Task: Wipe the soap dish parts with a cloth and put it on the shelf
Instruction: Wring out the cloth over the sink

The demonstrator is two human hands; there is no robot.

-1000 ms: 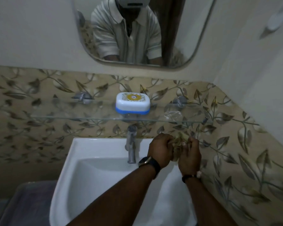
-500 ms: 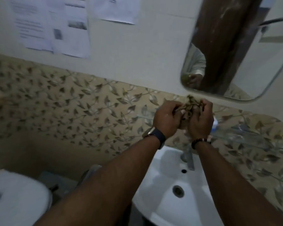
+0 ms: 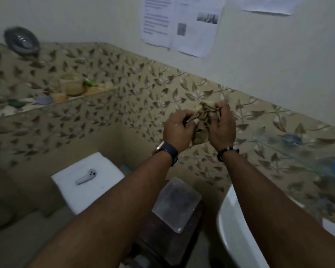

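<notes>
Both hands, left hand [image 3: 179,130] and right hand [image 3: 221,126], grip what seems a crumpled cloth [image 3: 201,120].

2 hands [image 3: 179,130] [image 3: 223,130], 1 cloth [image 3: 202,118], 1 sink [image 3: 232,229]

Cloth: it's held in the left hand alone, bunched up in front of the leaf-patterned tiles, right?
Not quite. The head view shows the cloth gripped by both hands: the left hand and the right hand each have fingers curled into it. The rest stands: it is bunched up and held in front of the leaf-patterned tiles.
</notes>
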